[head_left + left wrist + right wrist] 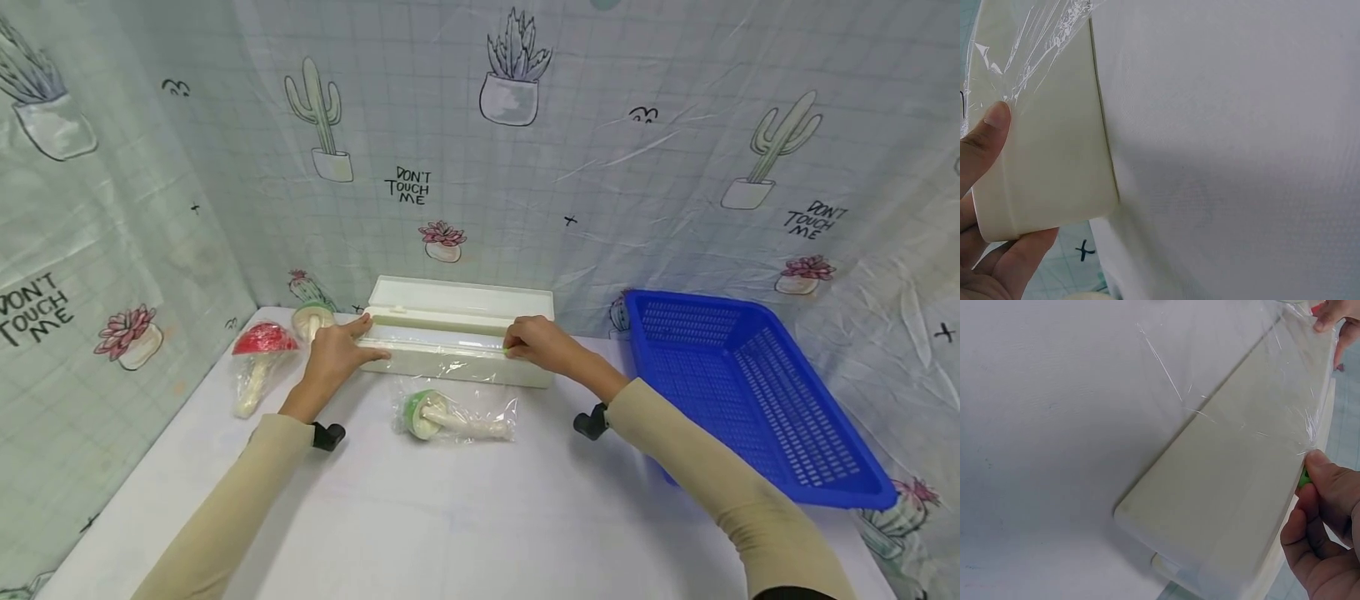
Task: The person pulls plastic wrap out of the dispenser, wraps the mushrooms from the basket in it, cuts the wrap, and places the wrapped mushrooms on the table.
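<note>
A long white cling film dispenser (528,375) stands at the back of the table, its lid (461,296) raised behind it. My left hand (333,357) grips its left end, the thumb on the front wall and fingers round the end. With thumb and forefinger, my right hand (546,343) pinches a small green slide cutter (1304,479) at the front top edge, towards the right end. Clear cling film (1254,394) hangs over the front wall between the hands. Just in front lies a green-capped toy mushroom (427,415) wrapped in clear film.
At the left back are a red-capped mushroom (262,340) in clear film and another green-capped mushroom (309,317), partly behind my left hand. A blue plastic basket (697,302) stands on the right, next to my right forearm. A printed curtain (600,167) hangs close behind the dispenser.
</note>
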